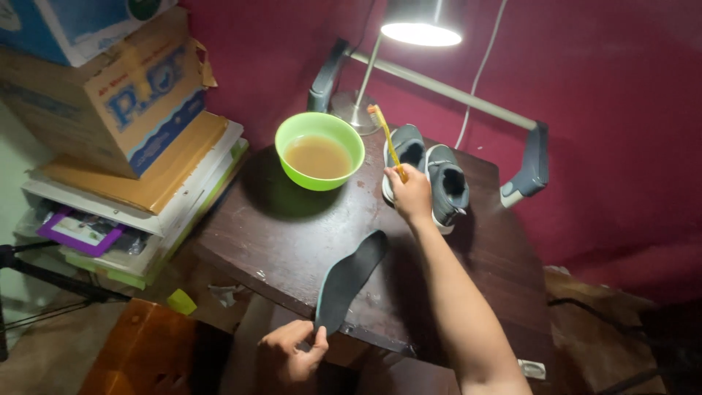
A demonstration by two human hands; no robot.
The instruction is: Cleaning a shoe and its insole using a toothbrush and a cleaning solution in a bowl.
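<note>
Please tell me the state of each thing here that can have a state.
Lamp: switched on.
Green bowl: upright, holds brown liquid.
Toothbrush: held up by right hand.
Insole: out of the shoes, lying on table, heel end gripped by left hand.
Grey shoes: upright, side by side.

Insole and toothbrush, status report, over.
Left hand grips dark insole at its near end, on table. Right hand holds yellow toothbrush upright beside green bowl of brown liquid. Grey shoes behind; nothing blocking.
</note>
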